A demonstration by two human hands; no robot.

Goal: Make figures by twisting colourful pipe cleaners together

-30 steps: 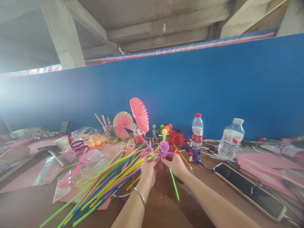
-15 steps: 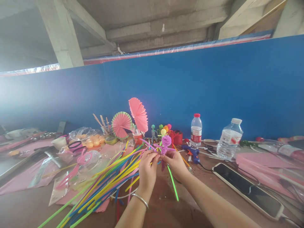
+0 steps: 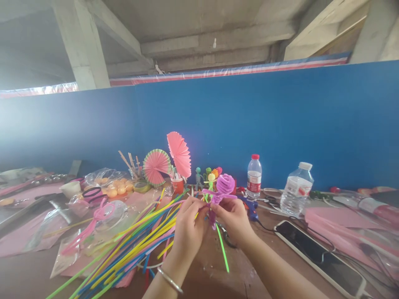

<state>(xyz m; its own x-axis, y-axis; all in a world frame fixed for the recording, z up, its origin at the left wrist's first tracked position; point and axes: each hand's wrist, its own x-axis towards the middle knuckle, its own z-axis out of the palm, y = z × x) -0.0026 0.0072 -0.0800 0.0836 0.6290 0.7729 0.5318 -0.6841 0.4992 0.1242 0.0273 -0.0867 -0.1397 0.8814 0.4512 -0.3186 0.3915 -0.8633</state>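
Observation:
A purple pipe-cleaner figure (image 3: pixel 225 185) with a coiled round head and arms stretched sideways is held upright between my hands. My left hand (image 3: pixel 190 222) pinches it low on its left side. My right hand (image 3: pixel 233 218) grips its body from the right, thumb in front. Parts of the body are hidden behind my fingers. Under the hands a green pipe cleaner (image 3: pixel 222 251) lies on the brown table, with dark scissors (image 3: pixel 229 238) partly covered by my right hand. Beside my left hand spreads a bundle of coloured pipe cleaners (image 3: pixel 131 245).
At the back stand small pipe-cleaner figures (image 3: pixel 198 177), pink paper fans (image 3: pixel 179 153), and two water bottles (image 3: pixel 254 178). A blue glue gun (image 3: pixel 253 209) and a phone (image 3: pixel 318 253) lie to the right. A blue partition (image 3: pixel 249 112) closes off the back.
The purple figure has come up slightly nearer and its head has turned right. A long purple strand at its left no longer sticks out. The scissors now show below the right hand.

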